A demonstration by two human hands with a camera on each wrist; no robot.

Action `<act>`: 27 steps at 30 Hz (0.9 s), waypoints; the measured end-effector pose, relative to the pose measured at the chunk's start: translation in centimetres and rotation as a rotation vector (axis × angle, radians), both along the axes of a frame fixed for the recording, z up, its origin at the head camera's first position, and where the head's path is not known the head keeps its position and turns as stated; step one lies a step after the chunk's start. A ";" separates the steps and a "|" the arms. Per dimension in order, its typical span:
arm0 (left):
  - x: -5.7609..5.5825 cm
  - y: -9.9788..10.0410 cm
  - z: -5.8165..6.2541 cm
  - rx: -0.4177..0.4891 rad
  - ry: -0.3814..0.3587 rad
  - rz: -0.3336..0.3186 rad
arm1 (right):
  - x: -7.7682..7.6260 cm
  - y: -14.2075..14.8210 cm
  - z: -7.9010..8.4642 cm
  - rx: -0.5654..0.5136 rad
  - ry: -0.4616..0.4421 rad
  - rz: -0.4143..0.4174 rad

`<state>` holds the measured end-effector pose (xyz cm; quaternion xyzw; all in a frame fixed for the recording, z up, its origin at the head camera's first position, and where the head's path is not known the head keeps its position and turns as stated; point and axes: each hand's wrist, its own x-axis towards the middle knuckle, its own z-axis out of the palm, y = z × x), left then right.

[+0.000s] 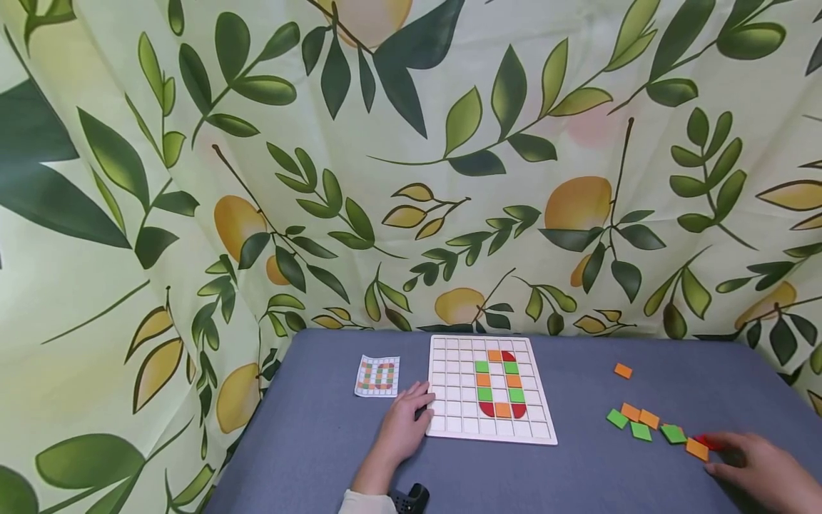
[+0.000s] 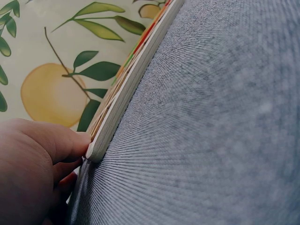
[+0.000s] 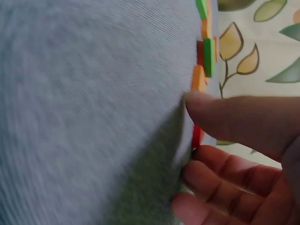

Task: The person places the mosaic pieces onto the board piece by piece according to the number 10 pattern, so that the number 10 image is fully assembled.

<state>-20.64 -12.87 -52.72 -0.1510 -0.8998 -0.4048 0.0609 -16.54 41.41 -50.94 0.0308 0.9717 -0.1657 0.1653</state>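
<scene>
Tile pattern (image 1: 483,380), long axis front-to-back

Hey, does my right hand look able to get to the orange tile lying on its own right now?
Probably yes: your right hand is on the same side of the table, and the lone orange tile lies uncovered on the blue cloth. Only flat loose tiles sit near the way.

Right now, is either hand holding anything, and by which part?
The left hand rests against the left edge of the white board; no grip shows. The right hand is at a red tile; whether it is pinched cannot be told.
</scene>
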 end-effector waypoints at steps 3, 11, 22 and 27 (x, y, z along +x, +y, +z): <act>0.0 0.0 0.1 0.004 -0.006 0.004 | -0.1 -0.4 -0.1 0.005 0.025 -0.002; 0.1 0.0 0.2 0.001 -0.014 0.008 | -0.4 -1.4 -0.3 -0.028 0.041 -0.035; -0.1 0.0 0.3 0.007 -0.007 0.009 | -0.7 -2.1 0.2 -0.085 0.024 -0.045; 0.0 0.0 0.3 -0.005 -0.032 0.011 | -0.5 -2.3 -0.1 -0.117 0.001 -0.063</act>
